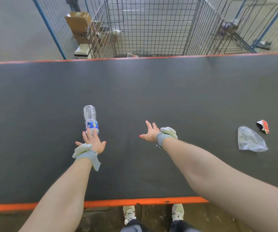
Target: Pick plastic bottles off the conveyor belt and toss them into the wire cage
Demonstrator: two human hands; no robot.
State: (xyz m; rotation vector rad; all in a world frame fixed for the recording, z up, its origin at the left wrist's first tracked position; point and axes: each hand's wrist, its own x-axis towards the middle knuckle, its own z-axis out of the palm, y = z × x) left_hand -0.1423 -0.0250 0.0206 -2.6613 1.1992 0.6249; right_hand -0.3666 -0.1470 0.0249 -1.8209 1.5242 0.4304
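Plastic bottle (pixel 90 117), clear, with a blue label (pixel 93 126) round the part nearest the person, lies lengthwise over the near half of the conveyor belt (pixel 168 91). Its ribbed base points toward the wire cage (pixel 151 27) beyond the far edge. Whether it rests fully on the belt or is slightly raised cannot be told.

The left hand (pixel 94 142) reaches onto the label end. Its fingers (pixel 88 133) are straight and spread and lie on the bottle rather than wrapping it, with the thumb splayed out to the side. The right hand (pixel 150 134) is well apart from the bottle, palm down over bare belt, its fingers fanned wide and holding nothing.

The bottle looks empty, so it is probably very light. Its thin ribbed walls would likely dent under a hard squeeze, and the smooth round body could roll or slip away from a flat touch. The best place to take hold is probably the labelled band or the shoulder just behind it, where the fingers already sit. There the film gives some grip, and the hand can close right round the barrel. A light wrap should be enough, since a crushing grip would only buckle it. Being so light, it may tumble in the air, so the throw needs enough force to clear the belt's far edge.

A crumpled clear plastic bag (pixel 250 139) and a red-and-white scrap (pixel 263 126) lie far to the right.
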